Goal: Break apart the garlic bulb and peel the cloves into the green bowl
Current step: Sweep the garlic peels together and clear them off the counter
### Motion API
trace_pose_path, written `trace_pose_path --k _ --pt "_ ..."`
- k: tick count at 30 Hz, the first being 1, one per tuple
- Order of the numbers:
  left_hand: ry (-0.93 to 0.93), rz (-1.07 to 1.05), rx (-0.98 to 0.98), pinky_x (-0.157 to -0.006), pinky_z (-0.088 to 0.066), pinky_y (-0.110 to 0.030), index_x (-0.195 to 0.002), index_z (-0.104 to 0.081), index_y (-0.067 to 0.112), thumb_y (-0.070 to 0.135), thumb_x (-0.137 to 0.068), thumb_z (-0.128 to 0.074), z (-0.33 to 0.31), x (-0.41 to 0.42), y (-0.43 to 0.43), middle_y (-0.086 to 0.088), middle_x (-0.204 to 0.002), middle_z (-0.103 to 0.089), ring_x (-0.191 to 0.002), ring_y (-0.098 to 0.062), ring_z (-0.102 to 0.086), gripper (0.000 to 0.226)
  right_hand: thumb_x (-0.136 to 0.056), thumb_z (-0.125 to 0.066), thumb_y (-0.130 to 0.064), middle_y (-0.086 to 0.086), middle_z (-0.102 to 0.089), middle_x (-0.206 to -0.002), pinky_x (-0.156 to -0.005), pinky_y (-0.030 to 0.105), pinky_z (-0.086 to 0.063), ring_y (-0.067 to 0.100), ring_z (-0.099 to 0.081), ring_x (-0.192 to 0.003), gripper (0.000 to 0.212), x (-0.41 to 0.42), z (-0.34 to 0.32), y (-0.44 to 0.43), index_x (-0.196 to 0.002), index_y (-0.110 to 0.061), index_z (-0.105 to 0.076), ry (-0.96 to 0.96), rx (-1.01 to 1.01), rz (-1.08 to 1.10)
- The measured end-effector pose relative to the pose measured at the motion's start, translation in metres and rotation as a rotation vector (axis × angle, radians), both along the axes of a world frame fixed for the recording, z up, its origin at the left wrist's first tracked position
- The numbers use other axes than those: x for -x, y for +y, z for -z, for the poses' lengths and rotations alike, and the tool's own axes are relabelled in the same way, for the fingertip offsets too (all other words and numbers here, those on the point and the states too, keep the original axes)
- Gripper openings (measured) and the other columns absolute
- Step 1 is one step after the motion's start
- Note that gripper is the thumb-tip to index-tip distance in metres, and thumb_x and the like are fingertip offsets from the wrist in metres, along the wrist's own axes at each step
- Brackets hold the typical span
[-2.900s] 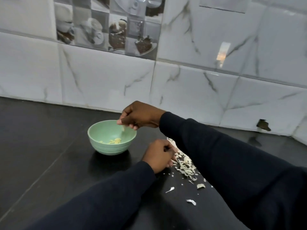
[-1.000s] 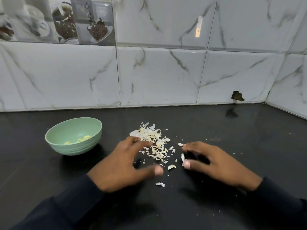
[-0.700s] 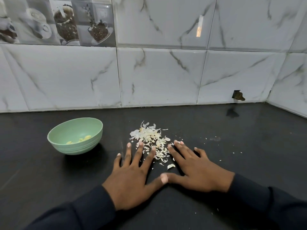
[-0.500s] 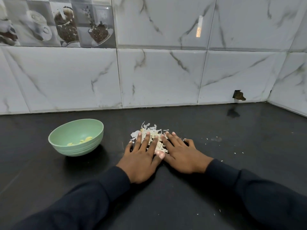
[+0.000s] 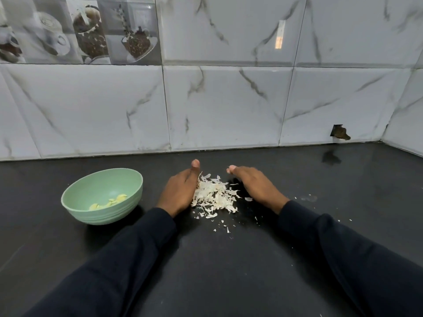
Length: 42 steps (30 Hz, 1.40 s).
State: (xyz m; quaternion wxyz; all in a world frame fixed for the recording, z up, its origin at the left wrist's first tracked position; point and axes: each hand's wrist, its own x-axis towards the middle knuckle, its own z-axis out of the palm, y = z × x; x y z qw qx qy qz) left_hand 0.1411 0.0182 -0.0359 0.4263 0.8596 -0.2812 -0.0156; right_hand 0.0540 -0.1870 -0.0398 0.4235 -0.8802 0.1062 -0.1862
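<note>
Your hands: left hand (image 5: 180, 193) and right hand (image 5: 256, 186) straight-fingered, holding nothing, flanking the skins (image 5: 215, 197).
Bowl: bowl (image 5: 105, 216) just left, cloves (image 5: 109, 202) inside.
Room: desk (image 5: 343, 179) stretches rightward.

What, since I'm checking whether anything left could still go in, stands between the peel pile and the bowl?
Only the left hand, set on edge against the left side of the pile. Beyond it, bare counter runs to the bowl. The right hand flanks the pile's other side.
</note>
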Motion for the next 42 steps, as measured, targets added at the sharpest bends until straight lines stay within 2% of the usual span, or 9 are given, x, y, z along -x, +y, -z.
trace_pose_path --k 2,5,9,16,21,25,31,36,42 --pt "0.025 0.041 -0.011 -0.098 -0.040 -0.038 -0.115 -0.066 0.024 0.079 -0.093 -0.007 0.003 -0.010 -0.008 0.001 -0.118 -0.066 -0.120 -0.025 -0.057 0.084 -0.104 -0.037 -0.063 -0.005 -0.066 -0.131 -0.101 0.030 -0.043 0.013 -0.059 -0.124 0.057 -0.013 -0.001 0.007 -0.133 -0.023 -0.066 0.075 0.050 -0.044" --pt "0.053 0.097 -0.030 -0.121 -0.026 -0.052 -0.157 -0.031 0.037 0.092 -0.081 -0.001 0.004 -0.018 -0.017 0.002 -0.159 -0.041 -0.148 -0.023 -0.036 0.098 -0.105 -0.036 -0.062 -0.005 -0.051 -0.154 -0.119 0.034 -0.033 0.012 -0.045 -0.143 0.061 -0.028 -0.004 0.017 -0.150 -0.025 -0.052 0.163 0.108 -0.138" --pt "0.106 0.170 0.026 -0.123 -0.021 -0.046 -0.161 -0.003 0.040 0.086 -0.084 -0.004 0.003 -0.009 -0.017 0.000 -0.165 -0.029 -0.151 -0.023 -0.031 0.090 -0.109 -0.041 -0.044 -0.007 -0.053 -0.152 -0.111 0.024 -0.033 0.006 -0.048 -0.135 0.046 -0.024 -0.009 0.024 -0.147 -0.024 -0.055 0.201 0.097 -0.249" --pt "0.242 0.207 0.219 -0.111 -0.030 -0.035 -0.152 -0.042 0.029 0.095 -0.075 -0.007 0.003 0.022 -0.003 0.021 -0.131 -0.055 -0.137 -0.013 -0.046 0.107 -0.097 -0.048 -0.048 -0.013 -0.067 -0.135 -0.119 0.034 -0.036 0.001 -0.057 -0.128 0.047 0.014 0.001 0.033 -0.133 -0.025 -0.069 0.132 0.010 -0.305" --pt "0.187 0.125 0.346 -0.102 -0.038 -0.023 -0.139 -0.060 0.031 0.098 -0.072 -0.007 0.004 0.038 0.015 0.008 -0.133 -0.066 -0.117 0.004 -0.055 0.109 -0.106 -0.050 -0.016 -0.011 -0.074 -0.122 -0.111 0.028 -0.045 0.006 -0.063 -0.124 0.029 0.045 -0.004 0.020 -0.116 -0.021 -0.077 -0.106 -0.096 -0.208" --pt "0.128 0.077 0.157 -0.101 -0.030 -0.031 -0.126 -0.068 0.031 0.090 -0.081 0.000 0.004 0.038 0.018 0.006 -0.136 -0.063 -0.127 -0.011 -0.053 0.101 -0.105 -0.045 -0.052 -0.006 -0.074 -0.115 -0.098 0.031 -0.043 0.015 -0.065 -0.114 0.048 0.054 -0.008 0.020 -0.108 -0.015 -0.076 0.031 -0.101 0.049" --pt "0.243 0.160 0.214 -0.122 -0.025 -0.040 -0.154 -0.036 0.037 0.100 -0.069 -0.007 0.002 0.054 0.001 0.008 -0.158 -0.042 -0.144 -0.012 -0.040 0.110 -0.104 -0.036 -0.063 -0.009 -0.034 -0.165 -0.127 0.032 -0.018 0.006 -0.029 -0.152 0.067 0.042 -0.001 0.061 -0.158 -0.025 -0.039 0.097 -0.079 -0.114" --pt "0.394 0.145 0.513 -0.116 -0.038 -0.038 -0.156 -0.036 0.029 0.100 -0.065 -0.021 0.001 0.053 -0.007 0.003 -0.141 -0.056 -0.128 -0.008 -0.056 0.116 -0.099 -0.050 -0.059 0.000 -0.072 -0.126 -0.110 0.036 -0.047 0.014 -0.066 -0.121 0.043 0.029 0.003 0.040 -0.114 -0.026 -0.072 -0.079 -0.441 -0.058" --pt "0.293 0.093 0.391 -0.119 -0.035 -0.045 -0.135 -0.062 0.032 0.104 -0.065 -0.015 0.007 0.041 -0.008 0.010 -0.138 -0.063 -0.131 -0.007 -0.055 0.111 -0.107 -0.041 -0.053 0.004 -0.068 -0.134 -0.097 0.025 -0.042 0.019 -0.059 -0.128 0.057 0.030 -0.009 0.009 -0.125 -0.006 -0.069 0.012 0.062 0.062"
